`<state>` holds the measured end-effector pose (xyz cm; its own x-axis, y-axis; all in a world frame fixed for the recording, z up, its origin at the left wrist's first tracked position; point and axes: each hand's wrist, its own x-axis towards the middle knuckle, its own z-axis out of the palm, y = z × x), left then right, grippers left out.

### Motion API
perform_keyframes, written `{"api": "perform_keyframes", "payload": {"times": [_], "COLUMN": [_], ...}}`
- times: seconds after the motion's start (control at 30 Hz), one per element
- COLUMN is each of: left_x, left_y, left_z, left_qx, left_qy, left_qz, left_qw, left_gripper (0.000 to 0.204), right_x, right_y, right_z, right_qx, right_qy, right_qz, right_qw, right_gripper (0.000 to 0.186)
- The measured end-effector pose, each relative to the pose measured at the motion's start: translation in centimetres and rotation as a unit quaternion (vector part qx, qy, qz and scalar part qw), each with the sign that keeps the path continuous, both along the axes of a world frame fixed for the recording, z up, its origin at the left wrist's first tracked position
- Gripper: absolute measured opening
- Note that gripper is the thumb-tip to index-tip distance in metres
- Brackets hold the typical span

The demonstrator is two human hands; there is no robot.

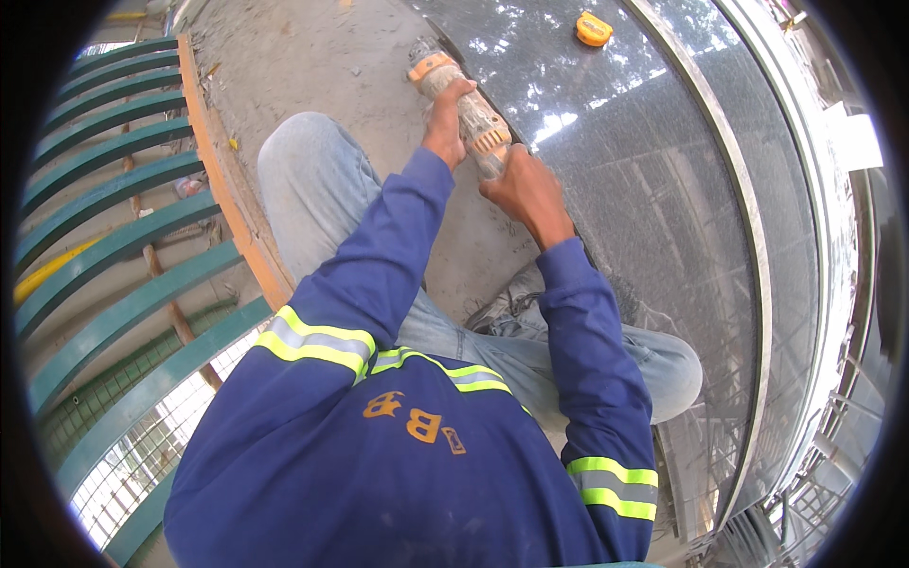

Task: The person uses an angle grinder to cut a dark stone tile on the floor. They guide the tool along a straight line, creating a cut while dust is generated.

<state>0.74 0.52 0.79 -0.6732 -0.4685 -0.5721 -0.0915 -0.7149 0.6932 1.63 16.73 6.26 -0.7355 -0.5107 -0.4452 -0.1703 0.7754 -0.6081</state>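
Orange and grey, a dust-coated handheld power tool [481, 121] is gripped in both hands, its head pointing up and away from the wearer along the near edge of a dark, glossy slab [625, 170]; whether the head touches that edge cannot be told. The left hand [445, 121] is closed about the mid-body; the right hand [530, 192] is wrapped about the rear end. Blue sleeves [365, 256] with reflective bands lead back between jeans-clad knees [317, 175]. Beyond: upper right, a small yellow case [594, 29] on the slab; left, dusty grey ground [303, 62] and teal slats [114, 194] joined to an orange bar [213, 170].
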Motion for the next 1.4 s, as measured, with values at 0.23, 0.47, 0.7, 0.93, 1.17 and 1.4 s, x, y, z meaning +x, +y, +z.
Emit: {"api": "perform_keyframes", "payload": {"times": [0.23, 0.47, 0.7, 0.93, 1.17, 1.4], "left_x": [-0.1, -0.2, -0.8, -0.8, 0.1, 0.1], "left_y": [0.3, -0.2, -1.3, -0.9, 0.2, 0.2], "left_z": [0.5, -0.3, -1.7, -0.7, 1.1, 0.2], "left_qx": [0.008, 0.006, 0.005, 0.005, 0.006, 0.002], "left_qy": [-0.006, 0.001, 0.006, -0.021, -0.007, 0.004], "left_qz": [0.007, -0.018, -0.016, -0.006, -0.017, -0.014], "left_qw": [1.000, 1.000, 1.000, 1.000, 1.000, 1.000], "left_gripper": [0.034, 0.042, 0.041, 0.041, 0.041, 0.039], "right_x": [0.1, -0.1, -0.6, -0.5, 0.1, 0.2], "right_y": [0.1, -0.1, -0.7, -0.6, 0.1, 0.5], "right_z": [0.6, -0.2, -0.4, -0.6, 0.2, 0.3], "right_qx": [-0.005, -0.008, -0.001, -0.012, -0.008, -0.013], "right_qy": [-0.002, 0.006, 0.005, 0.007, 0.003, 0.006], "right_qz": [-0.009, -0.008, -0.001, -0.001, -0.010, -0.016], "right_qw": [1.000, 1.000, 1.000, 1.000, 1.000, 1.000], "right_gripper": [0.040, 0.042, 0.043, 0.041, 0.039, 0.042]}}
